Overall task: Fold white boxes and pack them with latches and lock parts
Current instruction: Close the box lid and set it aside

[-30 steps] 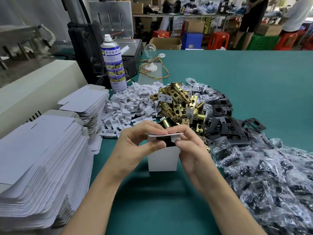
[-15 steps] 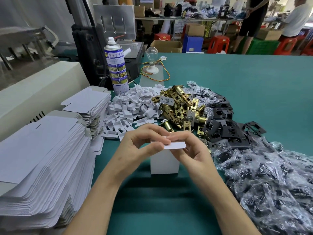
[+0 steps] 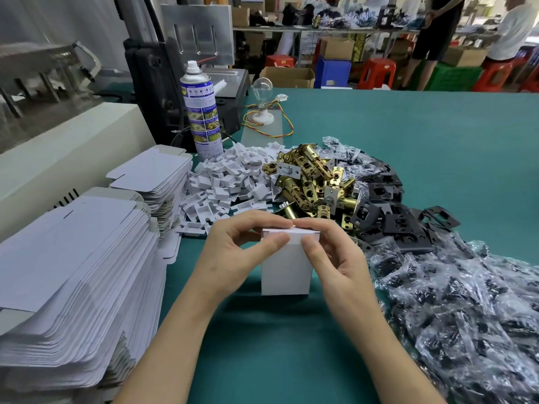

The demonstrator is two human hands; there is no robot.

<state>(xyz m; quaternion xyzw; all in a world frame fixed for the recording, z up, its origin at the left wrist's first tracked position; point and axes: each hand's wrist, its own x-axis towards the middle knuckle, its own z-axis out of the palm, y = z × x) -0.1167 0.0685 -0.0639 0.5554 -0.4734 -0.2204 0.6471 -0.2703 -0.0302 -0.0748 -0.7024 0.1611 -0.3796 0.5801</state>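
A small white box [image 3: 284, 272] stands upright on the green table [image 3: 423, 158] in front of me. My left hand [image 3: 236, 252] pinches its top flap from the left, thumb on the front edge and fingers over the top. My right hand [image 3: 335, 255] pinches the same flap from the right. The flap lies closed over the box mouth, so the contents are hidden. Behind the box lie brass latches [image 3: 312, 182], white plastic inserts [image 3: 230, 182], black strike plates [image 3: 388, 211] and bagged black lock parts [image 3: 466, 310].
Two stacks of flat white box blanks [image 3: 73, 287] fill the left side. A spray can [image 3: 201, 109], a light bulb on a base [image 3: 262, 91] and a dark machine [image 3: 163, 68] stand at the back left. People and stools are beyond the table's far edge.
The open box top, with a dark part showing inside, is now covered: both hands have pressed the lid flap down flat onto the box.
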